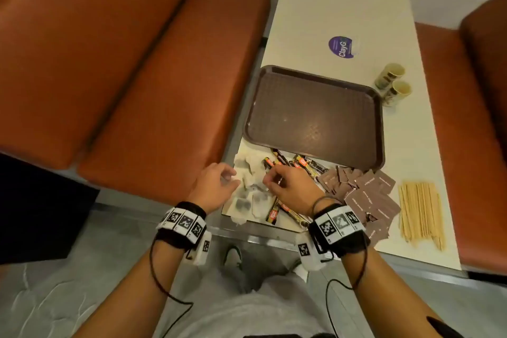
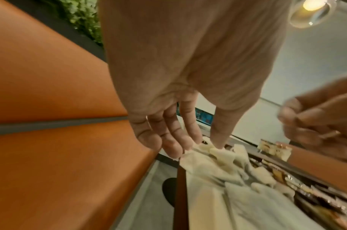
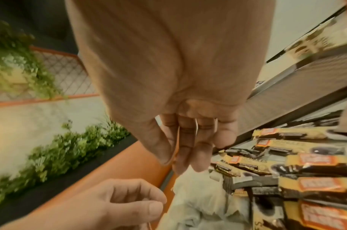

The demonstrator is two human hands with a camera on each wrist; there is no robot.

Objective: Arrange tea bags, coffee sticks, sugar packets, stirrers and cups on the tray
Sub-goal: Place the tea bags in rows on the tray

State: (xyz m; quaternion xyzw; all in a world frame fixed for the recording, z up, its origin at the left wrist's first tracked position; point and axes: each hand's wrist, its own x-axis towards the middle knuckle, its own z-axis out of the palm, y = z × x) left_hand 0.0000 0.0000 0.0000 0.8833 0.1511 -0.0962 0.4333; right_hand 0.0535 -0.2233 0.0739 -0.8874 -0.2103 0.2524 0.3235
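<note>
Purple round sticker (image 1: 340, 47) on the bench (image 1: 340, 3), at twelve o'clock from the tray (image 1: 315, 115), reads "ClayG", rest unclear. Coffee sticks (image 3: 298, 165) show "GRANULES"; their orange labels too blurred.

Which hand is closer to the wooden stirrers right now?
Right. The right hand is over the coffee sticks, with sugar packets between it and the stirrers; the left hand is farther off, at the tea bags.

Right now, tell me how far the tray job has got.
Nothing is done yet: the tray is bare. In hand: the left hand and right hand are both over the tea bags, fingers curled, apparently working at a tea-bag string; the grip is too blurred to confirm. Left on the table: tea bags, coffee sticks, sugar packets, stirrers and two cups.
</note>
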